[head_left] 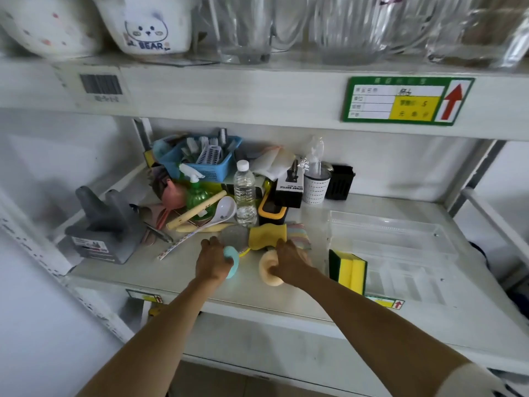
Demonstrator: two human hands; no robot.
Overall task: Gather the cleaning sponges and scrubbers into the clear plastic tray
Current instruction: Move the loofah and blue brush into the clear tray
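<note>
My left hand (212, 260) grips a light blue round scrubber (231, 257) on the white shelf. My right hand (290, 260) is closed on a peach round sponge (269, 270) just to its right. Behind both hands lie a yellow cloth-like scrubber (266, 234), a grey mesh scourer (234, 234) and striped pastel cloths (300, 234). A yellow-and-green sponge block (347, 270) stands on edge at the left end of the clear plastic tray (400, 245), which sits on the right of the shelf. I cannot tell whether the block is inside the tray.
A crowded pile sits behind: a blue basket (200, 159) of brushes, a green spray bottle (197, 193), a water bottle (244, 196), a white ladle (223, 210), a wooden stick (197, 209), a black box (289, 187). A grey knife block (106, 224) stands at left. The upper shelf overhangs.
</note>
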